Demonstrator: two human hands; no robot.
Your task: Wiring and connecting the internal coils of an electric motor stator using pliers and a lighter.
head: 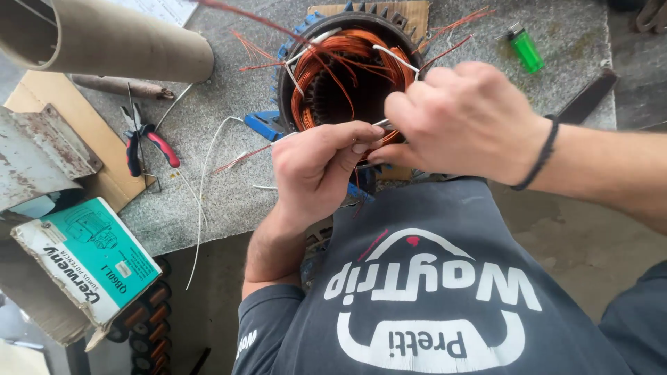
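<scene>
A round motor stator (345,73) with copper wire coils stands on the grey workbench (208,139), close to my body. White insulating sleeves (396,57) stick out of the copper windings. My left hand (316,167) pinches a thin white sleeve or wire at the stator's near rim. My right hand (462,118) is closed around the same strand from the right, fingers meeting the left thumb. A dark band circles my right wrist.
Red-handled pliers (146,142) lie left of the stator beside a loose white wire (201,201). A cardboard tube (111,38) lies at the back left, a teal and white box (87,267) at the near left. A green lighter (524,47) rests at the back right.
</scene>
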